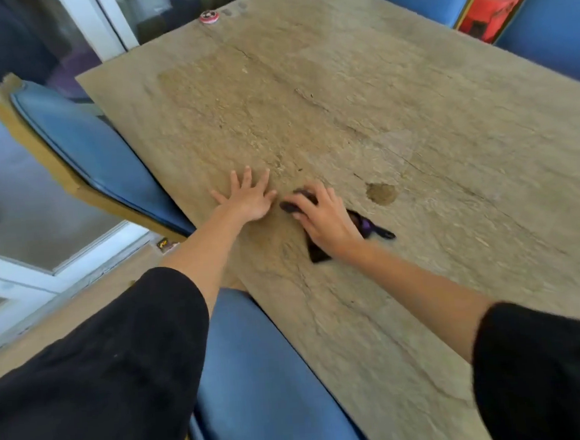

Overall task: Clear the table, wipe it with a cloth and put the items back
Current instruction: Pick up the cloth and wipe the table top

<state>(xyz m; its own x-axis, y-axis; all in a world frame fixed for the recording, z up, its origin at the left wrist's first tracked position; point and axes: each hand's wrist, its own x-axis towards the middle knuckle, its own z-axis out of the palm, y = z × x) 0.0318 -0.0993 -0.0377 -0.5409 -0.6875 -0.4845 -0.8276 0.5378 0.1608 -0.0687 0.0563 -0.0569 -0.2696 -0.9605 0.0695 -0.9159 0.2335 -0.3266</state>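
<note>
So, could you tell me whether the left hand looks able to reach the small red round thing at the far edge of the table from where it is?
Probably not without leaning in. The left hand lies flat near the table's near side, the red round thing sits at the far edge; nothing stands between them.

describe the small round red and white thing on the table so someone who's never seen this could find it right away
Start at the large tan stone-textured table and follow its left edge to the far corner. There sits a small round red-and-white disc, far from both hands. It is the only bright, round item on the tabletop; the only other object is the dark cloth under the right hand.
</note>
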